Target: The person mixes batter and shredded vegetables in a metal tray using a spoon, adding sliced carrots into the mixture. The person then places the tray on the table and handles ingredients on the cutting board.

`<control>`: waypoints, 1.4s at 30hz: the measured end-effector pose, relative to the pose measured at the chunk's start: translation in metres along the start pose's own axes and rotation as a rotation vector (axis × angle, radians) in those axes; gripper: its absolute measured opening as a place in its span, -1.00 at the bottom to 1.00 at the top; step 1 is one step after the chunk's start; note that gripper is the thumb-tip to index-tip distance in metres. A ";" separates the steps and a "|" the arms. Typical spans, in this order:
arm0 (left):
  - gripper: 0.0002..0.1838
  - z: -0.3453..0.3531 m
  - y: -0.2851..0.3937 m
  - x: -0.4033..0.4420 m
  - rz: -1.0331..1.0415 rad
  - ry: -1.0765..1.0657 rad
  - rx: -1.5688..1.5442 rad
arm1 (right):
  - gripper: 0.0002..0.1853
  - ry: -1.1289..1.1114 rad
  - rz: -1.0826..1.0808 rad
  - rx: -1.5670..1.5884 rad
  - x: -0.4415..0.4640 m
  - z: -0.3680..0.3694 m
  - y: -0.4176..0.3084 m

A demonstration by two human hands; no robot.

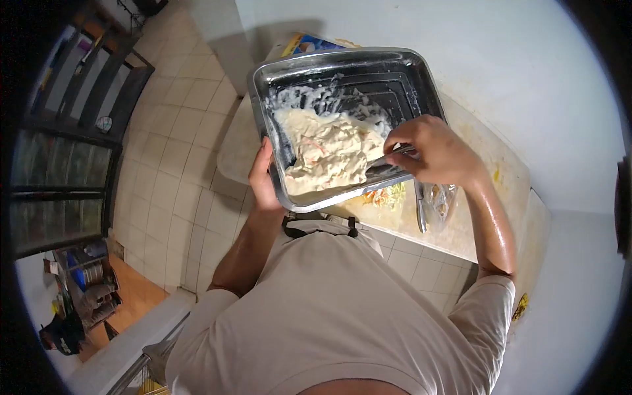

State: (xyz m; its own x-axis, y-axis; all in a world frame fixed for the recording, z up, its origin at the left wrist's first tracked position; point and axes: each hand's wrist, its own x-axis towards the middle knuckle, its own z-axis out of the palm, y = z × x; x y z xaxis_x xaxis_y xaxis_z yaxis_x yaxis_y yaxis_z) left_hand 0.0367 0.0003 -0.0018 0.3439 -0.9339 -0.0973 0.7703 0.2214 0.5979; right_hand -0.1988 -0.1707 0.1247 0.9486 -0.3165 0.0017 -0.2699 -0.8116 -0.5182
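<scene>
A rectangular metal tray (431, 85) is held up, tilted, above the counter. Thick creamy mixture (336, 150) with orange bits lies in its left and lower part, and white smears cover some of the dark bottom. My left hand (264, 181) grips the tray's lower left side, with the thumb on the rim. Over the tray's right side, my right hand (431, 151) is closed around the handle of a metal utensil (378, 161), whose far end is sunk in the mixture. Shredded vegetables (385, 196) lie on the counter just below the tray.
On the pale counter (454, 234) are a knife (421, 212) and a clear plastic bag (440, 199). A blue and yellow package (316, 43) shows behind the tray. Dark shelves (85, 85) stand across the tiled floor at left. A wall rises at right.
</scene>
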 end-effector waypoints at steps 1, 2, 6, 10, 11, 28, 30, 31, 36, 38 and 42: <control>-0.45 0.001 -0.002 0.000 -0.002 -0.014 -0.042 | -0.91 0.007 -0.024 0.027 0.003 0.004 -0.003; -0.46 0.004 -0.003 0.001 -0.005 -0.028 -0.083 | -0.91 0.009 -0.026 0.065 0.008 0.006 -0.008; -0.46 0.007 0.001 0.000 -0.026 -0.124 -0.185 | -0.94 0.023 -0.002 0.157 0.017 0.016 -0.010; -0.41 0.004 -0.001 0.001 -0.037 -0.199 -0.206 | -0.95 0.085 -0.042 0.186 0.021 0.029 -0.011; -0.41 0.002 -0.002 0.001 -0.037 -0.198 -0.206 | -0.95 0.092 -0.043 0.175 0.022 0.029 -0.012; -0.47 -0.006 0.002 0.002 -0.071 0.012 -0.145 | -0.86 0.348 0.299 0.377 0.008 0.018 -0.027; -0.47 -0.005 0.003 0.003 -0.076 0.018 -0.151 | -0.87 0.317 0.323 0.318 -0.001 0.003 -0.035; -0.48 -0.003 0.004 0.002 -0.081 0.008 -0.157 | -0.90 0.320 0.338 0.245 -0.006 0.003 -0.033; -0.48 -0.006 -0.001 0.001 -0.058 0.007 -0.151 | -0.99 0.418 0.332 -0.091 -0.029 0.014 -0.026; -0.47 -0.007 -0.004 0.001 -0.033 0.013 -0.161 | -0.96 0.462 0.383 -0.124 -0.038 0.014 -0.026; -0.41 -0.005 -0.002 0.002 -0.062 -0.055 -0.156 | -0.95 0.578 0.349 -0.104 -0.048 0.009 -0.028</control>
State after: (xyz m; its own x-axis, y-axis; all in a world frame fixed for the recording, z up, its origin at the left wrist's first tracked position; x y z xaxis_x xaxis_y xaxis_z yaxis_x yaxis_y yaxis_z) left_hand 0.0381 -0.0004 -0.0072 0.2669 -0.9601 -0.0838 0.8647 0.2001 0.4607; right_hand -0.2355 -0.1287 0.1315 0.5701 -0.7561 0.3213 -0.5856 -0.6483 -0.4866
